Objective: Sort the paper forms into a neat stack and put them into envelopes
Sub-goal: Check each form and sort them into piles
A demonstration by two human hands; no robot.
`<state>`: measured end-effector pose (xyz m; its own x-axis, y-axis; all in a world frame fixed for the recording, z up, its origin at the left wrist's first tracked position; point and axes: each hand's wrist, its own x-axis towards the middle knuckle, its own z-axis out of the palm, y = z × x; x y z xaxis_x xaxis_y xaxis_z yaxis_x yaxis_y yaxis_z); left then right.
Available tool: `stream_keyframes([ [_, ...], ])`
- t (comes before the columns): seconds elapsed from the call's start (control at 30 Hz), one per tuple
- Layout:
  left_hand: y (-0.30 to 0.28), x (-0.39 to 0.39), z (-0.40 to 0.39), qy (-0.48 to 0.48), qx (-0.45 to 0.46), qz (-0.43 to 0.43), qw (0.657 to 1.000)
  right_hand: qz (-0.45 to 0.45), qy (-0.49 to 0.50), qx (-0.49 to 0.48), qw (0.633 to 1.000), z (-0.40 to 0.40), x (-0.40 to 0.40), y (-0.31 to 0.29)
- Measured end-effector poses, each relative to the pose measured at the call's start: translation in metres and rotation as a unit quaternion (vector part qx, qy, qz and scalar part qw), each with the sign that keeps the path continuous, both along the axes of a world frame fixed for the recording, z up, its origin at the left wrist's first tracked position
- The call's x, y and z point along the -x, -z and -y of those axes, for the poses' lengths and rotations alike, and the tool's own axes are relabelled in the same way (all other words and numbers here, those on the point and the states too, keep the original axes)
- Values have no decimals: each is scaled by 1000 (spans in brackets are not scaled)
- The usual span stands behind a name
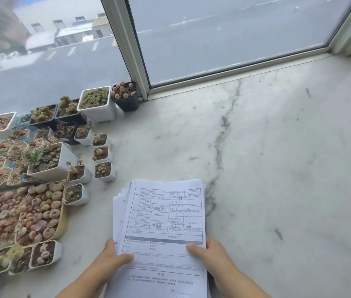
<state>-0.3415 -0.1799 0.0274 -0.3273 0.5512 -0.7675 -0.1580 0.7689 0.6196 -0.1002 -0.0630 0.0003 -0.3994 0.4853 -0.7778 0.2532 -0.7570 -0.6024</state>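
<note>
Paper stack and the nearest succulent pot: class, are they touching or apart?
Apart. The head view shows bare marble between the paper stack's left edge and the nearest succulent pot.

Both forearms bare, no sleeves, rings or watch showing (wrists included).

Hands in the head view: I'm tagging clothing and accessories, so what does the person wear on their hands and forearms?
Nothing shows on either. The left hand and right hand are bare, with no gloves, rings or watch visible. Both forearms run bare to the bottom edge of the picture, with no sleeve or cuff in view. The nails look short and unpainted.
</note>
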Motion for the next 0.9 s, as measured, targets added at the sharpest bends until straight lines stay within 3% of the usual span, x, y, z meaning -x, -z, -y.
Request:
stream_keyframes([
  [0.33, -12, -57, -32, 4, -74, -70, 995, -18, 50, -70, 996, -48, -30, -32],
  [0.47, -19, -51, -52, -55, -128, 50, 989, -134, -3, -105, 985, -80, -40, -79],
  [0.53, -27, -48, -66, -53, -179, 200, 962, -179, -44, -145, 972, -91, -39, -105],
  [0.6, -43, -44, -79, -22, -226, 290, 930, -202, -73, -189, 958, -101, -36, -126],
  [0.77, -51, -9, -114, 23, -305, 158, 939, -180, -99, -307, 929, -116, -27, -156],
  [0.9, -49, 8, -122, 59, -305, 151, 939, -118, -164, -415, 887, -102, -14, -175],
])
